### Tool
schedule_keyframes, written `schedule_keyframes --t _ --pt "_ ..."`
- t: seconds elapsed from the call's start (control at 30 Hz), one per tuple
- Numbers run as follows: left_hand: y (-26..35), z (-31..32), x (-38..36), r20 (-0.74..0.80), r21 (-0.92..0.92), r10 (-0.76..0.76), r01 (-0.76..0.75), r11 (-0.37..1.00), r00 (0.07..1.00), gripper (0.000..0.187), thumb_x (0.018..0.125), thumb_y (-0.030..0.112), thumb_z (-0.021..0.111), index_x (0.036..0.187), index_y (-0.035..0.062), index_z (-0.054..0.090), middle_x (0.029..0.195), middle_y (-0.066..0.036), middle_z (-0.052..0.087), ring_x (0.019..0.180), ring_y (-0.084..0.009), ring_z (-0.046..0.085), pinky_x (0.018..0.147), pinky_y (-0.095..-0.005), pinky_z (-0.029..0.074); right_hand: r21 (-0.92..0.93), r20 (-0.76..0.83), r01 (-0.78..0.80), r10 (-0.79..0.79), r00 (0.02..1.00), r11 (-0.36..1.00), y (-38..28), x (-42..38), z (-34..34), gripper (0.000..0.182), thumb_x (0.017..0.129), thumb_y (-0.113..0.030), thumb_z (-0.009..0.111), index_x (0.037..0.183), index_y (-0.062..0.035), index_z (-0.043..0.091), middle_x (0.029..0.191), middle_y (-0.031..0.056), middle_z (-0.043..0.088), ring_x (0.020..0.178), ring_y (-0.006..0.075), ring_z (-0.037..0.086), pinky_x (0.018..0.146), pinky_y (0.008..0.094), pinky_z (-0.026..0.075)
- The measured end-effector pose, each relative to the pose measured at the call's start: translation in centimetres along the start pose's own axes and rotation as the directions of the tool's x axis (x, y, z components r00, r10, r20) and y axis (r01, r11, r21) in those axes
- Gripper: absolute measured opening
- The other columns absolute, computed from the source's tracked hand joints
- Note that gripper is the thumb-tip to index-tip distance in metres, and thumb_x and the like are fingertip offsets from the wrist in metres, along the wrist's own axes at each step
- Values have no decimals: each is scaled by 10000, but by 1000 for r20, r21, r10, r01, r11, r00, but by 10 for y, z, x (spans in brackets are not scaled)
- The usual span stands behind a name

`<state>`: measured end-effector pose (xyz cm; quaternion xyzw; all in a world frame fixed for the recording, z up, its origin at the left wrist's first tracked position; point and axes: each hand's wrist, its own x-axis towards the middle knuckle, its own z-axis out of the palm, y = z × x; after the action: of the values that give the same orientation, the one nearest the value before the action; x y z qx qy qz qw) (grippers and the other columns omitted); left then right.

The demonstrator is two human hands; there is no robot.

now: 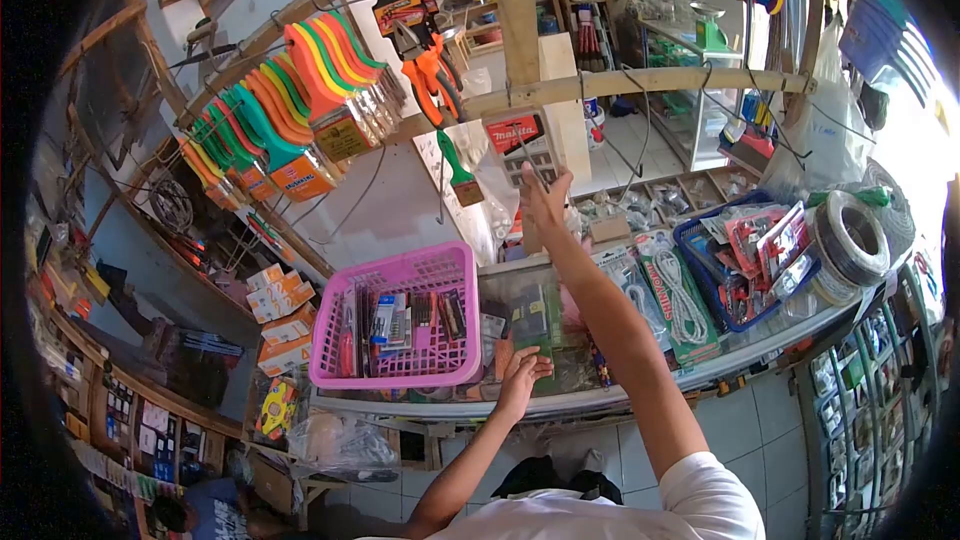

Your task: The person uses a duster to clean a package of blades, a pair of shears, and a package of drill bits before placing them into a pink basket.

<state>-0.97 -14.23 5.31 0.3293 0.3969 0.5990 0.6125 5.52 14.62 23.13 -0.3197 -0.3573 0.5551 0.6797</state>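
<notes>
My right hand (545, 198) is stretched up and forward, with its fingers closed at the lower edge of a red and black Makita blister pack (518, 132). The pack is upright just under a wooden rail, and a metal hook overlaps its front. Low at the counter's near edge, my left hand (524, 376) has its fingers apart and holds nothing. It is by a dark green flat pack (532, 318) on the glass counter (590, 390). Left of that hand stands a pink plastic basket (400, 377) with several packaged tools inside.
Colourful paintbrushes (325, 65), orange-handled pliers (430, 80) and a green brush (459, 172) hang from the wooden rail (640, 88). Bare hooks stick out on the right. White cable packs (680, 305), a blue basket (730, 324) and wire coils (850, 240) occupy the counter's right side.
</notes>
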Motion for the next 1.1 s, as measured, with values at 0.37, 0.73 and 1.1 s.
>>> schedule_keyframes --t 0.37,0.73,1.1 --pt "-6 -10 0 107 6 14 -15 1000 994 377 1020 260 525 1282 -8 488 1065 -144 641 999 -228 651 905 -348 518 205 95 -61 42 995 977 11 5 -4 784 834 -262 796 1390 -36 291 1096 93 562 928 152 554 680 331 504" --pt "159 -28 -67 677 427 -183 -179 886 713 531 1006 461 508 1317 31 506 1180 -106 600 1176 -214 538 1046 -381 395 -330 205 -64 137 969 942 7 -130 43 474 884 -64 607 1332 -14 462 1074 77 652 929 142 589 801 300 478" --pt "314 -205 -79 -67 924 519 -143 355 852 393 1000 250 562 1284 -17 505 1136 -158 605 1084 -244 589 936 -354 466 -452 892 433 408 196 780 139 -180 191 316 905 -308 672 1026 -18 697 896 104 694 808 153 655 712 295 542"
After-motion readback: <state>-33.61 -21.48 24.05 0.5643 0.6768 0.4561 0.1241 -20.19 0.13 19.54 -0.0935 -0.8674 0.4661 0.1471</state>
